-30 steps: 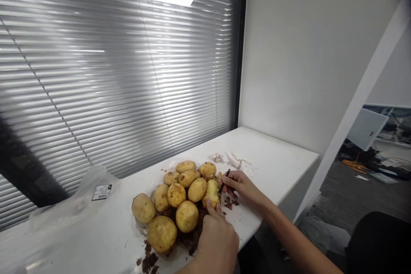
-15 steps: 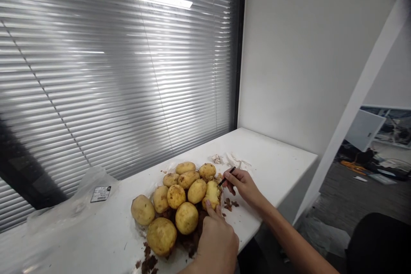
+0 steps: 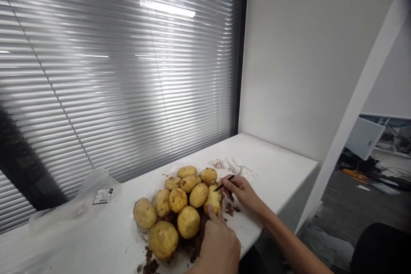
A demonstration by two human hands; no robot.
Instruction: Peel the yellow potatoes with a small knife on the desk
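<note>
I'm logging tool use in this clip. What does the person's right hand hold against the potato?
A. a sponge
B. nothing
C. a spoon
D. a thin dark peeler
D: the right hand grips a thin dark peeler with its tip laid on the partly peeled potato, which the left hand steadies from below.

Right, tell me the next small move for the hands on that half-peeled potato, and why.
Probably draw the peeler in the right hand down along the potato that the left hand steadies. Brownish skin patches show on it beside pale peeled flesh, and the blade sits at its upper end, so a stroke toward the peelings on the table seems apt.
</note>
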